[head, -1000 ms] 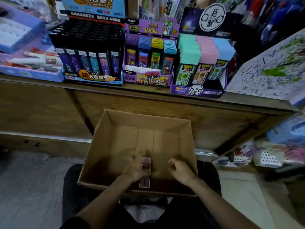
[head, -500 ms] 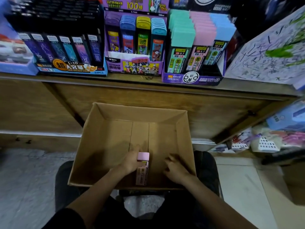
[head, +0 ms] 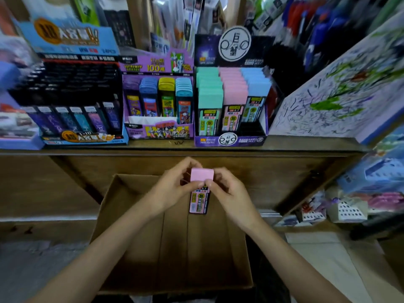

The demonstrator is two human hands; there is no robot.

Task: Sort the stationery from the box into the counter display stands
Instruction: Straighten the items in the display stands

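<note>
A pink-capped lead case [head: 201, 189] is held upright above the far edge of the brown cardboard box [head: 135, 237]. My left hand [head: 175, 184] pinches its left side and my right hand [head: 227, 191] pinches its right side near the cap. Straight ahead on the wooden counter [head: 218, 143] stands the purple display stand [head: 231, 101] with rows of green, pink and blue cases; its front right slots look empty. No other item shows on the box's floor.
Left of that stand sit a purple Ultraman lead display [head: 158, 101] and a black-and-blue pen display [head: 72, 99]. A scribbled test pad [head: 341, 90] leans at the right. Shelves of goods [head: 360, 204] lie low on the right.
The pink case has been lifted out of the box bottom to above its far rim. My right hand has joined the left on it. The view has tilted up toward the counter.
</note>
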